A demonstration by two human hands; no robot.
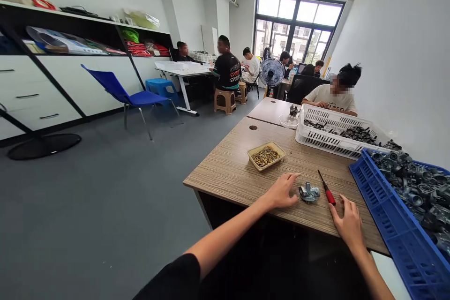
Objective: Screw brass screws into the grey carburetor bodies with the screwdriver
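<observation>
My left hand (283,191) hovers or rests at the table's front part with its fingers apart and nothing in it, just left of a small grey metal part (309,193). To the right of that part lies a screwdriver (329,194) with a red and black handle. My right hand (348,218) is beside the handle's lower end, fingers spread, holding nothing. Beyond my left hand, a cream tray (250,154) holds many small brass-coloured pieces.
A blue crate (386,225) full of metal parts stands at the right. Behind it is a white crate (318,143) with dark parts, and a person (332,96) sits beyond. The wooden table (218,168) has its left edge near the tray.
</observation>
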